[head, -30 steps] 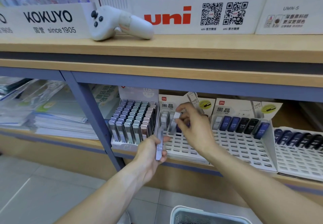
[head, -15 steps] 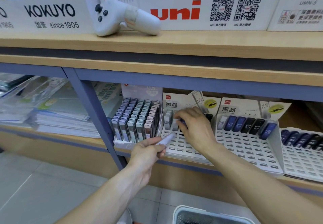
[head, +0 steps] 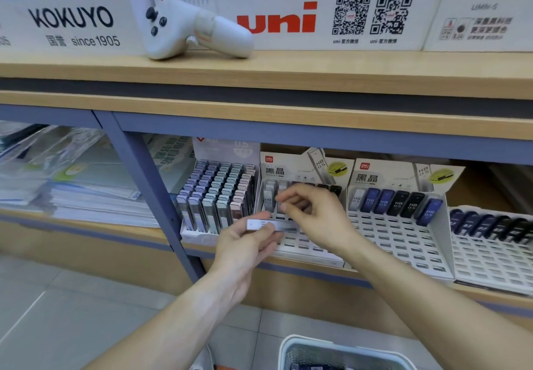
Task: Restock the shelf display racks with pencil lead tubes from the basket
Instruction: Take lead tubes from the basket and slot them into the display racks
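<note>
hands: 2, left hand (head: 245, 250), right hand (head: 317, 214) | white slotted cardboard display racks (head: 403, 242): 3 in view | dark blue/black lead tubes in middle rack (head: 398, 202): 6, plus 1 clear | white game-style controller (head: 196, 29): 1 | white mesh plastic basket (head: 291, 349): 1 | QR codes (head: 350, 15): 2 | clear tube in left hand (head: 256, 223): 1

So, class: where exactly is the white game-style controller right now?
In the head view, the white controller lies on the upper wooden shelf, upper left of centre, between the KOKUYO sign and the red uni logo.
</note>
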Motion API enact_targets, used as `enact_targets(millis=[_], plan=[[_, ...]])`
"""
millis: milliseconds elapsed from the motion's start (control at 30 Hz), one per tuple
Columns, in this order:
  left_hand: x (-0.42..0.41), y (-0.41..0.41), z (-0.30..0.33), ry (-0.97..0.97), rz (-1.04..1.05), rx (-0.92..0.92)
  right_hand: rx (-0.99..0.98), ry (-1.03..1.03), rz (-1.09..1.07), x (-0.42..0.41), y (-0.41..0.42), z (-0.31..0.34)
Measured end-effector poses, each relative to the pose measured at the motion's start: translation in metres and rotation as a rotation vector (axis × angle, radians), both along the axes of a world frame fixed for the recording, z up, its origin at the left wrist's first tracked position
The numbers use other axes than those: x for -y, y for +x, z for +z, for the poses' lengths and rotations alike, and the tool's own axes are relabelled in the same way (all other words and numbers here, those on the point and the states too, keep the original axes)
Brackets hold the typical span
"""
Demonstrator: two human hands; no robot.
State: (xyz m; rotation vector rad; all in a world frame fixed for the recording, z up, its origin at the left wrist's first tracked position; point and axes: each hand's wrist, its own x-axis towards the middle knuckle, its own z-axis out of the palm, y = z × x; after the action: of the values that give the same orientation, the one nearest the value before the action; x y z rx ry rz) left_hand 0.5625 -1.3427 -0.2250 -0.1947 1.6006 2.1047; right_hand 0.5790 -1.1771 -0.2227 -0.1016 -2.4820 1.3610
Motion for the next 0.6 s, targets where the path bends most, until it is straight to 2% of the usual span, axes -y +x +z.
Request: enact_targets(millis=[200, 433, 600], plan=[[-0.01, 0.004, 0.003, -0.016, 0.045, -0.071, 0.093, -0.192, 0.076, -0.008, 0.008, 0.004], [-0.012, 0.007, 0.001, -0.127, -0.011, -0.202, 0.063, -0.144, 0.099, -0.01, 0.011, 0.003], [-0.008, 0.003, -0.004, -0.25, -0.034, -0.259, -0.082, -0.014, -0.071, -0.004, 0.003, -0.004]])
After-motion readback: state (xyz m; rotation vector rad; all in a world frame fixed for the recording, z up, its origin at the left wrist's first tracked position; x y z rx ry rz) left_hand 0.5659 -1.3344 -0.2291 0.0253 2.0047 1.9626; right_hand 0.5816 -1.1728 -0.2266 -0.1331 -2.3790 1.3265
